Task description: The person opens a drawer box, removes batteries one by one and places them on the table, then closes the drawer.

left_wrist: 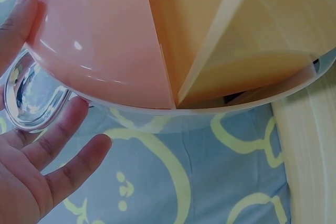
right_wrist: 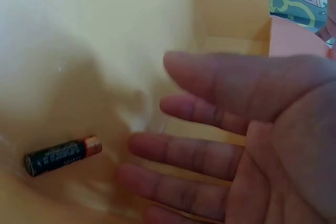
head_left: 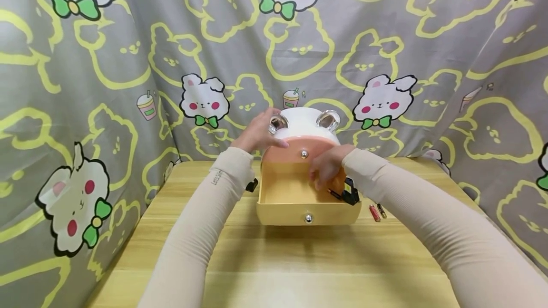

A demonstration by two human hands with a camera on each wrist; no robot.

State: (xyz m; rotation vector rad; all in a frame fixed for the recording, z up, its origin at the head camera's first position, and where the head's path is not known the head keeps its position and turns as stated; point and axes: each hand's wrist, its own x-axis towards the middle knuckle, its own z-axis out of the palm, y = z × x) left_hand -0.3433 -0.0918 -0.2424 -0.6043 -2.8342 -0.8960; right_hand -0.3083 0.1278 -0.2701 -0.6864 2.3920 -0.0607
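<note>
A small drawer box [head_left: 306, 120] with a white top and two shiny round ears stands on the table. Its pink upper drawer [head_left: 291, 150] is closed; the yellow lower drawer [head_left: 282, 215] is pulled out. My left hand [head_left: 257, 133] grips the box's upper left corner, thumb against the pink front and fingers around the ear [left_wrist: 39, 95]. Inside the yellow drawer is my right hand [head_left: 327, 165], its fingers [right_wrist: 184, 153] extended and holding nothing. Just beyond those fingertips, a black battery with a copper end [right_wrist: 63, 155] lies on the drawer's floor.
On the table [head_left: 308, 270], right of the box, lie a red battery [head_left: 374, 213] and a dark battery [head_left: 381, 210]. A grey patterned curtain [head_left: 239, 56] hangs behind and at both sides.
</note>
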